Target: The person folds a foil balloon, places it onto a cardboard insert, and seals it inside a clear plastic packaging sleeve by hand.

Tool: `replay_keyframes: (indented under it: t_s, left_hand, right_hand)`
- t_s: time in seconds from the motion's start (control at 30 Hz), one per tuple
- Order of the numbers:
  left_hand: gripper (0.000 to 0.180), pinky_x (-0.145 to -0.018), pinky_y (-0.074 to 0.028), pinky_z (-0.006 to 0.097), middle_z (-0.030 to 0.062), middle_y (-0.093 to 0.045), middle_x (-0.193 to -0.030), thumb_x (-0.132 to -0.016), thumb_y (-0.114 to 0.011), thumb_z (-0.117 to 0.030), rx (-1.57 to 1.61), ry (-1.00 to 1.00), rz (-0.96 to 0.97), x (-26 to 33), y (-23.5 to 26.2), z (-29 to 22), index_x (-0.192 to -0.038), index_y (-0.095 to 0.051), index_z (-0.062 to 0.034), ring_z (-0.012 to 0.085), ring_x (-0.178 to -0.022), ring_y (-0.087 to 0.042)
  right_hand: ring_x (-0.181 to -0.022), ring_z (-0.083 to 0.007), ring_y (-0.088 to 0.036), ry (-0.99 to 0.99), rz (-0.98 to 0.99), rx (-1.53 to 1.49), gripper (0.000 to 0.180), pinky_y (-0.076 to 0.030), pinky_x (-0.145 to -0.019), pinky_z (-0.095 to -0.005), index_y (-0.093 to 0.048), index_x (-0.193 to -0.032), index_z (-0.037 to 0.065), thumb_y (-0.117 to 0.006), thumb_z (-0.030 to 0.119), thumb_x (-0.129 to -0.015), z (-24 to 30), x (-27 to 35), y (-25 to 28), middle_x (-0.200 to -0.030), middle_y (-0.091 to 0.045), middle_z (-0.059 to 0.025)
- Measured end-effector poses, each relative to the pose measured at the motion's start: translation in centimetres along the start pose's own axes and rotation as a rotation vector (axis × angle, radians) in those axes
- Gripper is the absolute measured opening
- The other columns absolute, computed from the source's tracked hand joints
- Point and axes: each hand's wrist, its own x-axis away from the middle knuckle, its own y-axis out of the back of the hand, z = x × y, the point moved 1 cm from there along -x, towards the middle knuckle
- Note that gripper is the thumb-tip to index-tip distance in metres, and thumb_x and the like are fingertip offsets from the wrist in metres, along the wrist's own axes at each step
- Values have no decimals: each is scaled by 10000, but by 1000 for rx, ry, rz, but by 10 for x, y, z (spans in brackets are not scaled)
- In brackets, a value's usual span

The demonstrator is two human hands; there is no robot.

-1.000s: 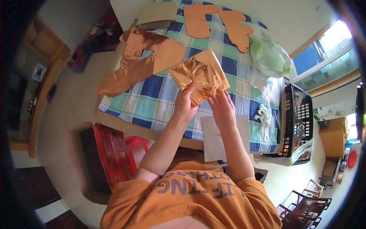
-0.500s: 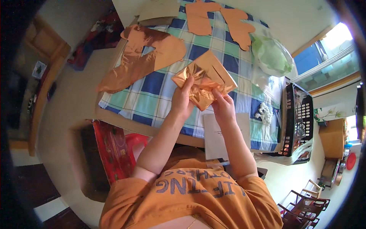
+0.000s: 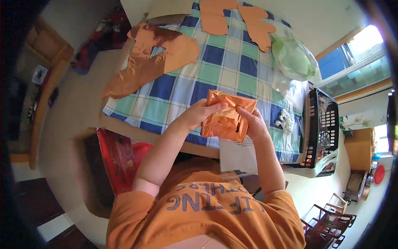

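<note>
A folded, shiny copper-coloured foil balloon (image 3: 229,126), roughly square, is held over the near edge of the checked cloth. My left hand (image 3: 198,113) grips its left side with the thumb laid across the top. On its right side my right hand (image 3: 253,121) is closed, thumb pressed onto the foil near the middle. The other fingers are mostly hidden beneath. Below the foil, a white printed sheet (image 3: 237,159) hangs over the table's near edge, partly covered by my right forearm.
Flat copper foil balloons lie on the checked tablecloth (image 3: 182,89): a large one (image 3: 145,60) at left, others (image 3: 214,20) at the far side. At right are a clear bag with green contents (image 3: 296,60), a white ribbon bundle (image 3: 285,120) and a black basket (image 3: 321,124). A red box (image 3: 118,159) stands lower left.
Both hands have drawn the foil balloon closer to me and turned it, so its edges lie squarer to me. My thumbs have shifted on its surface.
</note>
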Motion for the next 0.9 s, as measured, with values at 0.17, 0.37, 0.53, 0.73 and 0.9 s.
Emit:
replay_keyframes:
  t_s: [0.17,0.37,0.53,0.73,0.9]
  left_hand:
    - [362,-876,-497,287,40,-649,-1097,-942,-645,-280,-217,-215,-105,-8,6,1,-1189,-592,-21,126,-1012,-623]
    - [302,-849,-490,266,52,-672,-1016,-1000,-553,-264,-304,-369,-285,-8,-3,-1,-1155,-615,-13,99,-937,-618]
    - [300,-846,-485,255,30,-675,-960,-989,-572,-270,-79,-175,-290,-6,-5,-10,-1094,-652,-1,93,-903,-618]
    - [308,-817,-498,253,53,-688,-974,-943,-642,-274,26,-177,-204,-15,10,-16,-1075,-664,4,102,-879,-632]
    - [301,-771,-522,276,84,-696,-956,-884,-714,-228,-355,-113,-234,-9,14,-14,-1034,-673,31,116,-851,-650]
  right_hand:
    - [-972,-236,-666,78,-50,-173,284,-566,-825,-389,-580,-1179,26,-649,94,-912,-5,-4,-2,-1105,-653,-107]
    - [-942,-222,-676,98,-46,-86,240,-578,-790,-363,-621,-1121,19,-670,100,-901,-8,-6,-2,-1088,-663,-107]
    - [-909,-208,-684,102,-69,-66,227,-581,-768,-348,-634,-1101,15,-680,101,-896,-4,-5,-8,-1056,-676,-99]
    - [-883,-198,-688,135,-53,-73,208,-582,-754,-332,-640,-1090,20,-671,101,-901,-7,-7,-7,-1024,-685,-89]
    - [-875,-221,-688,164,-170,-163,189,-586,-758,-346,-630,-1098,25,-638,92,-922,-4,-11,-2,-1005,-677,-93]
